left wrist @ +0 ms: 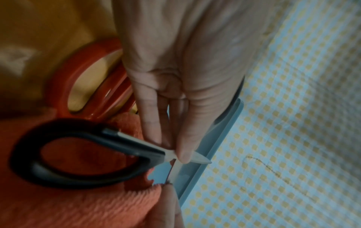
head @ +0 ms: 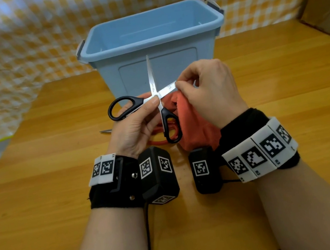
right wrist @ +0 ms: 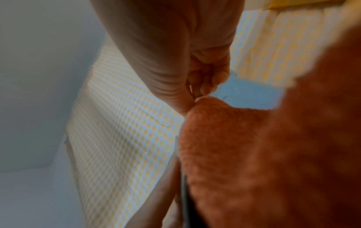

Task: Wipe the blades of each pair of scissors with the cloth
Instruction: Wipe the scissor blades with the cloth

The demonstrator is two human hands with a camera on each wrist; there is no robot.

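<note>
**Fingers pinch open scissors at pivot and blade**

Fingers [head: 152, 105] of the left hand [head: 136, 127] pinch the black scissors [head: 156, 98] at the pivot, thumb on top, holding them up above the bench [head: 61, 184]. Their blades stand spread wide: one points up in front of the bin [head: 155, 40], the other points right. Right hand [head: 211, 96] grips that right-pointing blade between thumb and curled fingers, with the cloth [head: 191, 120] bunched under the palm and hanging down toward the wrist. Whether cloth lies between the fingertips and the steel cannot be told; in the head view the blade near the fingertips looks bare.

One black loop sticks out left of the left hand, the other hangs down over the cloth. In the left wrist view the thumb [left wrist: 185, 138] presses on the pivot, and the cloth [left wrist: 78, 208] fills the space below the loop.

Red scissors [head: 162, 138] lie flat on the bench under the hands, their handles [left wrist: 87, 80] partly hidden, their blade tip [head: 105, 131] showing left of the left hand. The bin stands at the back of the bench, before a checked curtain [head: 6, 42].
</note>
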